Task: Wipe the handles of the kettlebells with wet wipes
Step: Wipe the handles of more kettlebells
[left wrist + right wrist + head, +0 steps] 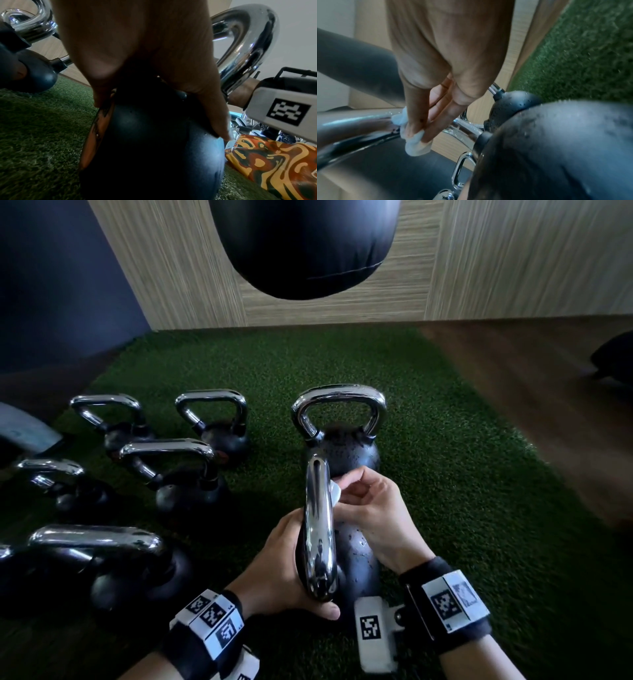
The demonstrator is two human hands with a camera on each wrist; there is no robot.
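Note:
The nearest kettlebell has a black ball [358, 556] and a chrome handle [319, 535] that shows edge-on in the head view. My left hand [281, 573] grips it at the near foot of the handle, thumb underneath. In the left wrist view that hand [145, 60] lies over the ball [154, 142], with the handle [245, 40] arching to the right. My right hand [364, 503] pinches a white wet wipe [335, 494] against the handle's right side. In the right wrist view its fingers [428, 121] press the wipe [416, 146] onto the chrome bar [359, 124].
A second large kettlebell [339, 419] stands just behind, and several smaller ones [178, 467] crowd the left of the green turf mat [462, 474]. A black punching bag [305, 244] hangs above the far edge. Wood floor [548, 392] lies to the right. A patterned cloth [274, 165] lies beside the ball.

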